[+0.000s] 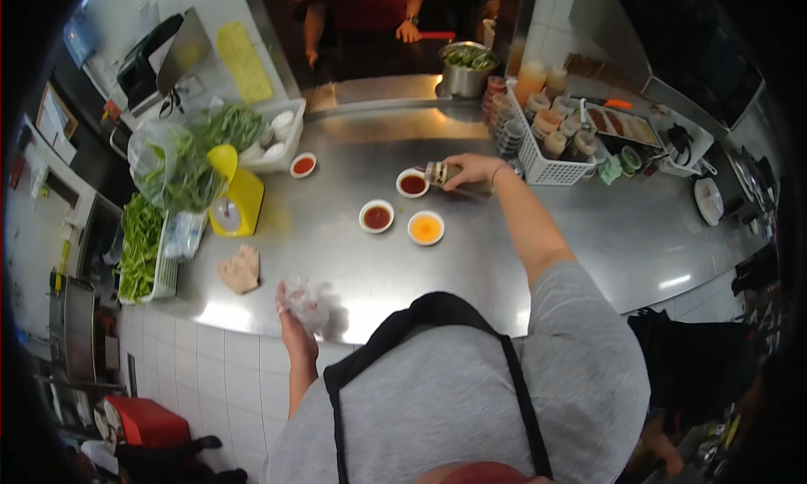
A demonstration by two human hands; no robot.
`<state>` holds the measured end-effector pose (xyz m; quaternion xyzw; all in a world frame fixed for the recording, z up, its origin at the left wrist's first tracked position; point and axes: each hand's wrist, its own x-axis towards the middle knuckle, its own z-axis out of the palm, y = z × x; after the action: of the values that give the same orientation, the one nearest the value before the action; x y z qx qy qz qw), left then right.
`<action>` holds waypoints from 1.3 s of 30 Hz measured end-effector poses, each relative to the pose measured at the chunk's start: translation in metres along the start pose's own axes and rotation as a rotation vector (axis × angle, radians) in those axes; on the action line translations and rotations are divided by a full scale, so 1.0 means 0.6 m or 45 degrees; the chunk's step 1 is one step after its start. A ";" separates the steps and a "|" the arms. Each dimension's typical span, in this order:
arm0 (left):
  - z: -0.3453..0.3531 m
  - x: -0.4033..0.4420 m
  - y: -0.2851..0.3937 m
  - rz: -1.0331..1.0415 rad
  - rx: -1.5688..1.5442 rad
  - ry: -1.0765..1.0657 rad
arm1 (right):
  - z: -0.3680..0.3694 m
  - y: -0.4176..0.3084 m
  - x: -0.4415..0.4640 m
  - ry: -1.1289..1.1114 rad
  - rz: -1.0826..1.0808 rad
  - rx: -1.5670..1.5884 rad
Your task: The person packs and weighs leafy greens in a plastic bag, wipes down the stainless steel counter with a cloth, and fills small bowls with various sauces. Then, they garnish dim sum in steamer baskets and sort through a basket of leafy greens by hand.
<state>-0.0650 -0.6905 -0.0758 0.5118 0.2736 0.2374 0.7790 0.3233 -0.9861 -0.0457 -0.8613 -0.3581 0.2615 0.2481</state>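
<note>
A stainless-steel counter (580, 240) spans the work area below the right-hand grip. Beyond the grip and to its right stands a white basket (561, 176) packed with sauce bottles. Well to the left of the grip are a clear bag of leafy greens (172, 169) and, beside it, a yellow dial scale (245, 200).

The worker's right hand (471, 172) is closed around a narrow bottle (437, 174); I cannot read its label from here. The left hand (297, 326) is well apart from the right, to its left and closer to the body, at the counter's front edge. It holds crumpled clear plastic (308, 306); I cannot tell whether this is a bag or a loose sheet.

Critical relation: the bottle lies over on its side, long axis running roughly left to right, with one end projecting leftward out of the grip. That end is at the right-hand rim of a cup of dark red sauce (412, 184); contact with the rim cannot be confirmed. The right hand is the nearer hand to this cup.

Two further cups sit to the left of the grip and closer to the body: a cup of reddish-brown sauce (376, 217) and, nearer the grip, a cup of orange sauce (426, 228).
</note>
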 end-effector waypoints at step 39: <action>0.238 -0.089 -0.068 0.019 0.070 0.161 | -0.416 0.306 -0.142 0.541 0.290 -0.092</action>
<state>-0.0052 -0.8354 -0.0574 0.5190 0.3250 0.2673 0.7440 0.5178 -1.2235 0.0494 -0.9401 -0.2074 0.0878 0.2559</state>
